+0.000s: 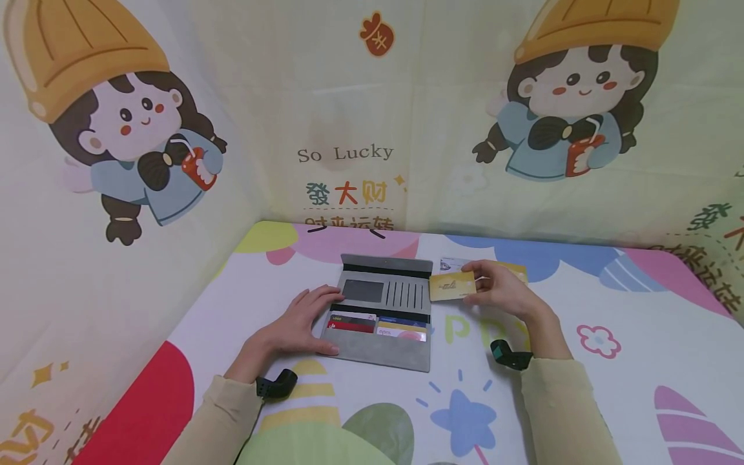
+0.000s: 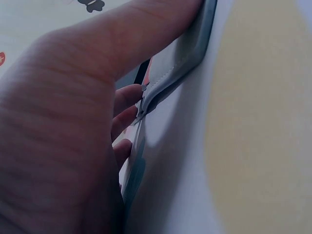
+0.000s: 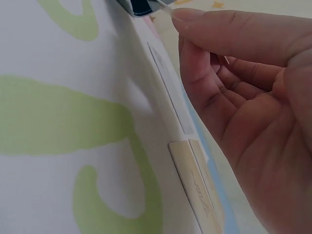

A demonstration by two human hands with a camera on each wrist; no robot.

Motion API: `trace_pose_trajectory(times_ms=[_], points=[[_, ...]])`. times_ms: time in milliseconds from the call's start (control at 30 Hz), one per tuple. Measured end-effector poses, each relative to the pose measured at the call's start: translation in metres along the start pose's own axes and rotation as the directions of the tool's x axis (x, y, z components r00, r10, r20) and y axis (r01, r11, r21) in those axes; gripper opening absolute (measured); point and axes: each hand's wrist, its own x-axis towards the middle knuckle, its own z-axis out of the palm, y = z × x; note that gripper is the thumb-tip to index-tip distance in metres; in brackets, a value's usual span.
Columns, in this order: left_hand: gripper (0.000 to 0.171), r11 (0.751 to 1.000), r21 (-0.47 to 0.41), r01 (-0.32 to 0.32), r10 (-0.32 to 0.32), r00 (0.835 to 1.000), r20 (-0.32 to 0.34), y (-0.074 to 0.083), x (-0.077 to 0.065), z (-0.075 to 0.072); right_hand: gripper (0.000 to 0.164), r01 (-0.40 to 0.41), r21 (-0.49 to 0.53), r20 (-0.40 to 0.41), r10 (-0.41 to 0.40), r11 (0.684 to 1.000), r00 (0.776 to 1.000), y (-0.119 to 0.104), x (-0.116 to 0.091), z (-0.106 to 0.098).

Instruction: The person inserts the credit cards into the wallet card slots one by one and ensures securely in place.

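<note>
A grey card wallet (image 1: 374, 352) lies unfolded on the table. Several cards (image 1: 351, 325) sit in its lower pockets; the narrow slots above show no cards. My left hand (image 1: 296, 323) rests along the wallet's left side, thumb on the lower flap and extended fingers by the upper edge. Between thumb and fingers, my right hand (image 1: 504, 292) pinches a gold card (image 1: 447, 288), its left end at the wallet's right edge beside the slots. Beyond that hand lie a whitish card (image 1: 452, 264) and a gold card (image 3: 192, 180), partly hidden in the head view.
The tabletop (image 1: 581, 400) carries a colourful printed cover. Behind it and on the left hang cartoon-printed cloths (image 1: 442, 129). A black wrist device is strapped to each wrist.
</note>
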Motion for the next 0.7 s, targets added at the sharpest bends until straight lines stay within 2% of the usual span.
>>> trace_pose_trajectory(times_ms=[333, 700], points=[[0.096, 1.000, 0.004, -0.002, 0.002, 1.000, 0.004, 0.0005, -0.0005, -0.0003, 0.057, -0.018, -0.038, 0.040, 0.020, 0.999, 0.999, -0.0012, 0.0013, 0.0033], [0.097, 1.000, 0.005, -0.006, 0.006, 1.000, 0.000, -0.0001, -0.0003, 0.0001, 0.057, -0.024, -0.072, 0.045, 0.027, 0.997, 0.999, -0.0020, 0.0024, 0.0069]])
